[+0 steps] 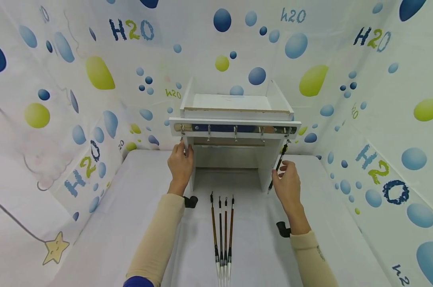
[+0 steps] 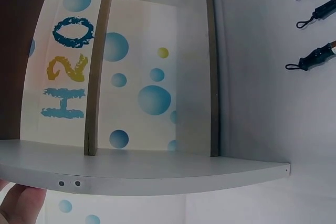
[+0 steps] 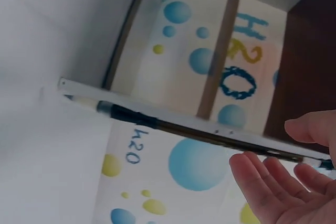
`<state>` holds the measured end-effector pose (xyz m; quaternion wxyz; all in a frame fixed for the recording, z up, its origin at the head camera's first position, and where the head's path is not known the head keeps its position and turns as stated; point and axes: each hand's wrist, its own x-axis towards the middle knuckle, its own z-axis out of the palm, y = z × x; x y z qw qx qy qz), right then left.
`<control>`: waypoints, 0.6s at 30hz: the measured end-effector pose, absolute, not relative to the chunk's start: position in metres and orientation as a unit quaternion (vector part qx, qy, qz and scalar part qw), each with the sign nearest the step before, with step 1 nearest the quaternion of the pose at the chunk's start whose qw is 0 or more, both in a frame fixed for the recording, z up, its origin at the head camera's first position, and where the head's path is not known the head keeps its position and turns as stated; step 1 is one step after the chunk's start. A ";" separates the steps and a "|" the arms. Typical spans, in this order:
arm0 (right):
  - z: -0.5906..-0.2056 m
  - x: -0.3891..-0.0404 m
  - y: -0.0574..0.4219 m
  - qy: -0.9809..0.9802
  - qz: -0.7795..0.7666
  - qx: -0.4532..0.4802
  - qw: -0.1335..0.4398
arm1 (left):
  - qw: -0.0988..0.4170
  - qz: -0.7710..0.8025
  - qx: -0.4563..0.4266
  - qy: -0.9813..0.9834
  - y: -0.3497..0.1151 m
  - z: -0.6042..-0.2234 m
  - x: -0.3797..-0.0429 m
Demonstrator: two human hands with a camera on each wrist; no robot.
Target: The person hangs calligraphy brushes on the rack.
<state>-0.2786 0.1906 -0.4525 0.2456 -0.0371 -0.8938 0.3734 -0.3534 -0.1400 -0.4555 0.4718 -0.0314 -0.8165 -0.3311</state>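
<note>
A white shelf unit [image 1: 234, 123] carries a metal hook rail [image 1: 221, 128] along its front. My left hand [image 1: 180, 163] is raised at the unit's left side panel, just under the leftmost hook; in the left wrist view its fingers [image 2: 26, 203] are at the panel's outer face, partly out of frame. From the rightmost hook hangs a calligraphy brush [image 1: 279, 165], tip down, along the right side panel. My right hand [image 1: 288, 181] is beside this brush, fingers loosely bent and thumb apart; in the right wrist view the brush passes close by the fingertips.
Several more brushes [image 1: 221, 231] lie side by side on the white table [image 1: 252, 247], loop ends toward the shelf. The middle hooks [image 1: 235, 133] bear nothing. A patterned sheet [image 1: 202, 40] with bubbles and H2O lettering surrounds the table behind and at the sides.
</note>
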 end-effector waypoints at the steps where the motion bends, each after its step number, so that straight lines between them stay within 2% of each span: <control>1: -0.451 -0.276 0.189 -0.892 0.376 -0.033 0.250 | 0.471 -0.331 -0.031 -0.817 -0.140 -0.455 -0.353; 9: -0.444 -0.256 0.175 -0.883 0.380 0.000 0.276 | 0.462 -0.333 -0.032 -0.821 -0.139 -0.456 -0.353; 18: -0.457 -0.232 0.149 -0.889 0.398 0.026 0.227 | 0.475 -0.332 -0.031 -0.815 -0.140 -0.456 -0.354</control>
